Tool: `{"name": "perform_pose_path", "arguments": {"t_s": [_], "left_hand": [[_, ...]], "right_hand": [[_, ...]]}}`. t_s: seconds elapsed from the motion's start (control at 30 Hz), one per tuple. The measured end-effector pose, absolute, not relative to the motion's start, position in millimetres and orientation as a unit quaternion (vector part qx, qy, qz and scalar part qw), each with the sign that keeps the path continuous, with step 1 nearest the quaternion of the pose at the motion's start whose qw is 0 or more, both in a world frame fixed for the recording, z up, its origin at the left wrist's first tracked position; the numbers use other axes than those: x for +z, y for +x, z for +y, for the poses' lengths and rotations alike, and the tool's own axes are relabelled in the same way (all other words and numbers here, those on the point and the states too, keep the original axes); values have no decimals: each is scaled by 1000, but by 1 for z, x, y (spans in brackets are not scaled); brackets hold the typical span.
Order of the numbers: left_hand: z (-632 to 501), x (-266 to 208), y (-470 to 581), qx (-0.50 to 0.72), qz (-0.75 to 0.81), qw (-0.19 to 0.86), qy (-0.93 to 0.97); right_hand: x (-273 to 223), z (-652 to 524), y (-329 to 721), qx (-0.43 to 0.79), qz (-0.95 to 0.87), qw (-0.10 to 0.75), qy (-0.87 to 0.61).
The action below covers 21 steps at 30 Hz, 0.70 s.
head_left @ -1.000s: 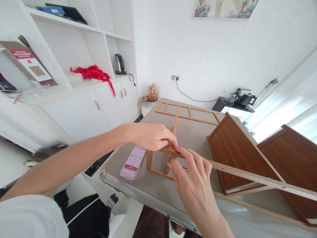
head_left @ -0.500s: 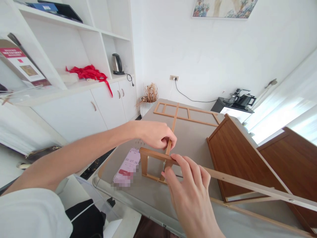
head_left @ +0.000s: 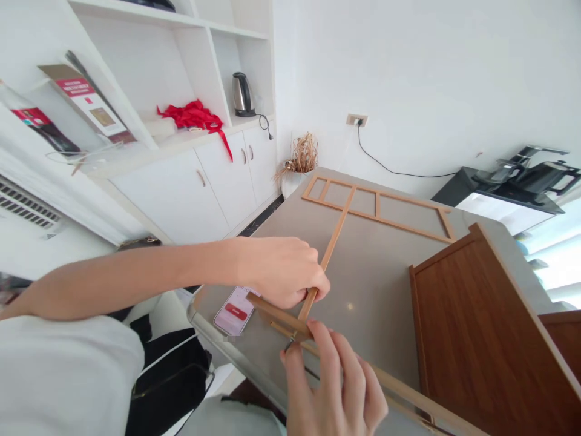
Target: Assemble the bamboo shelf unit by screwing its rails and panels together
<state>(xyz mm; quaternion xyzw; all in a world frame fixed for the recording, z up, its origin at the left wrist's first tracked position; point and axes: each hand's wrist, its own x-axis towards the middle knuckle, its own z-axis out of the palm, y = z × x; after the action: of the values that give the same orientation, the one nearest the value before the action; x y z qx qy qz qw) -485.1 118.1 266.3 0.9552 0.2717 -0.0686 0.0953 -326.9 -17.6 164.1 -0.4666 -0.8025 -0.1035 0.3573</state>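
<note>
1. Filling much of the lower view, the grey table (head_left: pixel 372 272) appears shifted since half a second ago; the wall picture has dropped out of sight, which suggests the head has turned.
2. The brown panel (head_left: pixel 481 321) looms larger at the right, and the second panel (head_left: pixel 563 342) behind it is now mostly cut off.
3. The near frame (head_left: pixel 273 310), by the table's near edge, has changed most: the opening below its top rail has narrowed to a sliver. Whether the frame tipped or the view steepened cannot be told.
4. The far frame (head_left: pixel 377 204) lies flat as before.
5. The wooden bar (head_left: pixel 338 230) runs from the near frame and overlaps the far frame in view; contact there is unclear.
6. The left hand (head_left: pixel 290 272) stays clenched around the bar close to the rail, apparently steadying that joint.
7. The right hand (head_left: pixel 336 381) grasps the near frame, forefinger on the rail and thumb at the metal fastener.
8. The phone (head_left: pixel 233 312) has lost most of its timer digits behind the left arm.
9. The metal fastener (head_left: pixel 290 343) sits by the thumb; whether it has turned cannot be told.
</note>
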Motion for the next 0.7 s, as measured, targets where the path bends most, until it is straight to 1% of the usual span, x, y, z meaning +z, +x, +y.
{"name": "perform_pose_path", "arguments": {"t_s": [0.13,0.27,0.47,0.7], "left_hand": [[113,278,-483,-116,300,100,942],[110,281,-482,-144,305,152,929],[113,272,-484,-101,289,240,921],[120,259,-497,-33,257,317,912]], "right_hand": [[168,-20,-324,-107,-815,347,-451],[175,-23,-325,-130,-823,291,-471],[183,-26,-326,-147,-821,291,-469],[180,-28,-330,-130,-806,310,-487]]}}
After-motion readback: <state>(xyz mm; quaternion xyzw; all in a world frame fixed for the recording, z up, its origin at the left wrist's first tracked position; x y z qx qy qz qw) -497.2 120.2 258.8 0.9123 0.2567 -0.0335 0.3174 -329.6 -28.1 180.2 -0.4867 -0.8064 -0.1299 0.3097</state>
